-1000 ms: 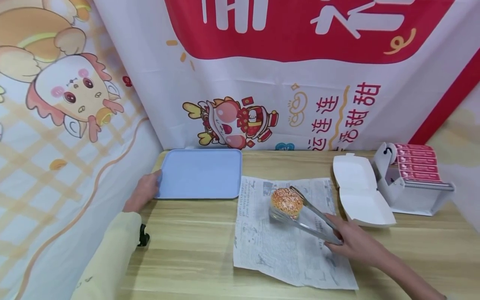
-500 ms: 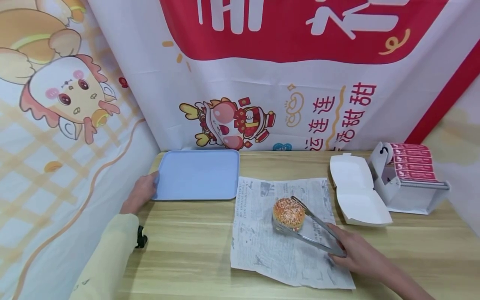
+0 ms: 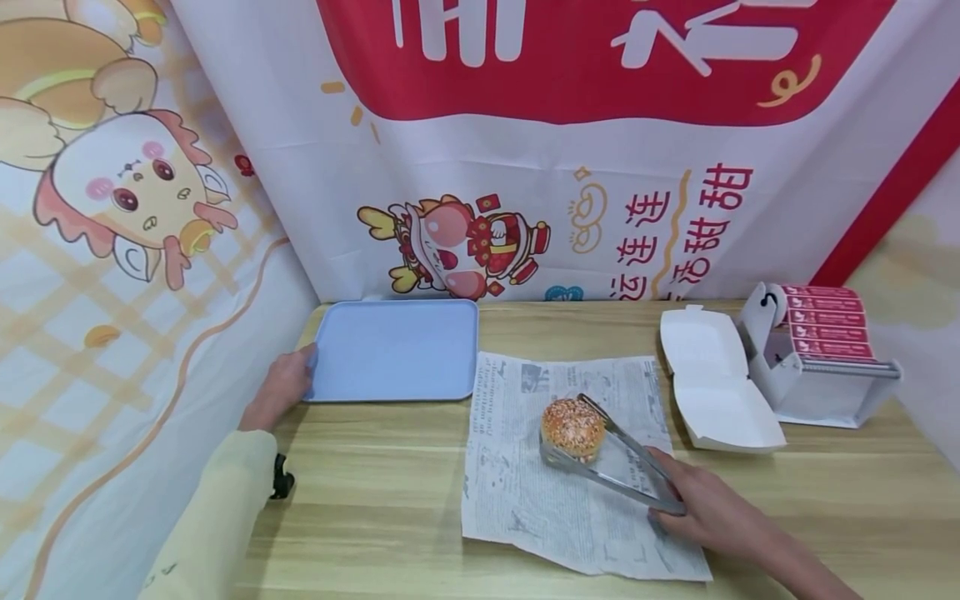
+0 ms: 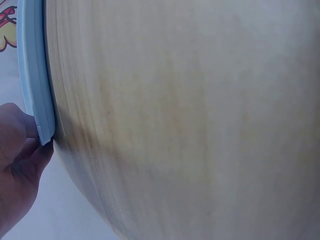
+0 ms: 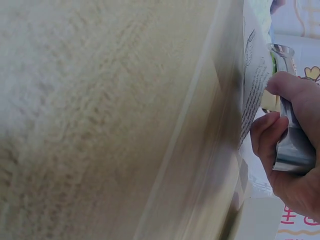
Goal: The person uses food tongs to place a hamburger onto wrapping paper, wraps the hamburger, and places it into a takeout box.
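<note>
My left hand (image 3: 281,387) pinches the near-left corner of a light blue tray (image 3: 393,350); in the left wrist view the thumb lies over the tray's rim (image 4: 37,75) and the fingers under it. My right hand (image 3: 708,507) grips metal tongs (image 3: 618,483), whose ends stand on either side of a sesame-bun burger (image 3: 573,427). The burger is over a printed sheet of paper (image 3: 525,508); whether it touches the sheet is hard to tell. In the right wrist view the hand and tongs (image 5: 295,145) hide most of the burger.
Right of the paper lies an opened white takeaway box (image 3: 716,367). Beside it stands a dispenser (image 3: 825,392) with a roll of red labels (image 3: 828,321). Printed cloth (image 3: 525,192) hangs along the table's back edge and left side.
The tongs and burger have come towards me over the paper, then shifted slightly left. My left hand keeps its hold on the tray, which stays in place.
</note>
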The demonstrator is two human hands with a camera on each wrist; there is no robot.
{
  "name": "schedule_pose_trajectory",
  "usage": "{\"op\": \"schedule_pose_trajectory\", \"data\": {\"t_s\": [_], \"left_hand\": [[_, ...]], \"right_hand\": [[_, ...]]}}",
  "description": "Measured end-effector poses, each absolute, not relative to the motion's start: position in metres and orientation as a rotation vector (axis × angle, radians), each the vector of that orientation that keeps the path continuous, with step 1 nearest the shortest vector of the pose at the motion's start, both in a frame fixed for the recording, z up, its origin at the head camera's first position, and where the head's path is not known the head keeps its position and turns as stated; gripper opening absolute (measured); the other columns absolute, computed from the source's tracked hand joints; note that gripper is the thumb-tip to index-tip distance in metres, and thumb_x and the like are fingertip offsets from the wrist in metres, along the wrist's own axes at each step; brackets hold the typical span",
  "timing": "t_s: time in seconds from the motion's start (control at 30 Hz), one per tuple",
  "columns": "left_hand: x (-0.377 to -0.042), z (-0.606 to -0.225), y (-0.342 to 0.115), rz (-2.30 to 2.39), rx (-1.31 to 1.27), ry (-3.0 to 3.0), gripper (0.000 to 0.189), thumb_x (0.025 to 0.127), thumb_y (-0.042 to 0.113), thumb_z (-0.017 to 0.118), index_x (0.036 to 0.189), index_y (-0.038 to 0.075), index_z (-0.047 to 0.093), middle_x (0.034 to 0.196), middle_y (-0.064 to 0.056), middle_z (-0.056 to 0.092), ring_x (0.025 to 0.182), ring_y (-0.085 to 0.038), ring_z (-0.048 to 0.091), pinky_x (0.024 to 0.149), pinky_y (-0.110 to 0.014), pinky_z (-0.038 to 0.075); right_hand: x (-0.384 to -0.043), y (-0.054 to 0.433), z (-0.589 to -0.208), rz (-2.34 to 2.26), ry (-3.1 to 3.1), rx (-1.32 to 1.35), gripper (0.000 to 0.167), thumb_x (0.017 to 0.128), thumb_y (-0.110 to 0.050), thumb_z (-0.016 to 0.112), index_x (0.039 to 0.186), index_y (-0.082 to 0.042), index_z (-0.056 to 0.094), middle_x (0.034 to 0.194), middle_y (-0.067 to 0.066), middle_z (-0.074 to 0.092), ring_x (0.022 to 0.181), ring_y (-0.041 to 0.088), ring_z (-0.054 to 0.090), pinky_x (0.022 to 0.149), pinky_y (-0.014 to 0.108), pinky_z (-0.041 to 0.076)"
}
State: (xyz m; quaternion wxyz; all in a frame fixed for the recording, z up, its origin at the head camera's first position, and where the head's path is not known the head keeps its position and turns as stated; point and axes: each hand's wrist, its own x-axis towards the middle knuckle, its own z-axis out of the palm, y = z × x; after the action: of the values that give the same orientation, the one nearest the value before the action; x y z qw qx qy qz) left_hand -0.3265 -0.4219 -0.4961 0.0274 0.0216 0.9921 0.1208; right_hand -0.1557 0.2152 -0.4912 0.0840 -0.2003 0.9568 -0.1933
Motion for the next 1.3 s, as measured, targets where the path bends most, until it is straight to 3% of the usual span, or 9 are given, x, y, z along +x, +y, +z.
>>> {"op": "schedule_pose_trajectory", "data": {"t_s": [0.07, 0.2, 0.27, 0.43, 0.67, 0.93, 1.3], "left_hand": [[-0.326, -0.495, -0.421, 0.371, 0.060, 3.061, 0.055, 0.095, -0.005, 0.046, 0.148, -0.013, 0.032, 0.137, -0.041, 0.047, 0.122, -0.052, 0.052, 0.103, -0.062, 0.045], [-0.326, -0.495, -0.420, 0.367, 0.050, 3.050, 0.056, 0.096, -0.004, 0.045, 0.149, -0.013, 0.030, 0.140, -0.041, 0.043, 0.126, -0.053, 0.049, 0.106, -0.061, 0.043], [-0.327, -0.495, -0.421, 0.369, 0.058, 3.048, 0.056, 0.096, -0.004, 0.045, 0.149, -0.013, 0.029, 0.140, -0.041, 0.042, 0.126, -0.054, 0.048, 0.106, -0.062, 0.043], [-0.327, -0.492, -0.422, 0.368, 0.065, 3.036, 0.057, 0.096, -0.003, 0.046, 0.150, -0.013, 0.028, 0.140, -0.042, 0.042, 0.122, -0.052, 0.051, 0.103, -0.061, 0.045], [-0.325, -0.491, -0.425, 0.379, 0.055, 3.037, 0.057, 0.096, -0.004, 0.045, 0.150, -0.013, 0.027, 0.142, -0.042, 0.040, 0.126, -0.053, 0.047, 0.106, -0.062, 0.042], [-0.325, -0.492, -0.423, 0.370, 0.119, 3.063, 0.055, 0.095, -0.005, 0.045, 0.147, -0.016, 0.031, 0.139, -0.042, 0.043, 0.125, -0.054, 0.048, 0.106, -0.061, 0.042], [-0.326, -0.495, -0.427, 0.393, 0.153, 3.067, 0.057, 0.093, -0.006, 0.044, 0.148, -0.016, 0.028, 0.141, -0.042, 0.041, 0.127, -0.055, 0.046, 0.108, -0.062, 0.041]], "right_hand": [[-0.155, 0.215, -0.492, -0.556, 2.868, -0.603, 0.085, 0.082, -0.036, 0.079, 0.146, 0.006, 0.041, 0.094, -0.001, 0.063, 0.077, 0.004, 0.047, 0.067, 0.022, 0.045], [-0.154, 0.219, -0.492, -0.621, 2.860, -0.641, 0.093, 0.082, -0.034, 0.080, 0.152, 0.003, 0.031, 0.074, -0.009, 0.054, 0.063, -0.004, 0.039, 0.057, 0.018, 0.038], [-0.154, 0.222, -0.491, -0.663, 2.847, -0.661, 0.098, 0.082, -0.034, 0.080, 0.156, 0.000, 0.024, 0.064, -0.013, 0.041, 0.056, -0.004, 0.031, 0.052, 0.017, 0.030], [-0.151, 0.230, -0.484, -0.669, 2.875, -0.760, 0.102, 0.083, -0.033, 0.080, 0.158, -0.005, 0.018, 0.064, -0.016, 0.039, 0.056, -0.005, 0.029, 0.050, 0.016, 0.028], [-0.144, 0.236, -0.473, -0.714, 2.932, -0.782, 0.099, 0.080, -0.027, 0.083, 0.156, -0.004, 0.025, 0.065, -0.019, 0.038, 0.055, -0.008, 0.031, 0.049, 0.015, 0.030], [-0.149, 0.232, -0.445, -0.697, 2.951, -0.690, 0.078, 0.082, -0.039, 0.081, 0.141, -0.002, 0.045, 0.075, -0.012, 0.045, 0.061, -0.005, 0.035, 0.051, 0.017, 0.032], [-0.180, 0.191, -0.418, -0.739, 2.934, -0.761, 0.068, 0.086, -0.037, 0.076, 0.138, -0.005, 0.047, 0.073, -0.009, 0.046, 0.061, -0.001, 0.040, 0.050, 0.018, 0.034]]}}
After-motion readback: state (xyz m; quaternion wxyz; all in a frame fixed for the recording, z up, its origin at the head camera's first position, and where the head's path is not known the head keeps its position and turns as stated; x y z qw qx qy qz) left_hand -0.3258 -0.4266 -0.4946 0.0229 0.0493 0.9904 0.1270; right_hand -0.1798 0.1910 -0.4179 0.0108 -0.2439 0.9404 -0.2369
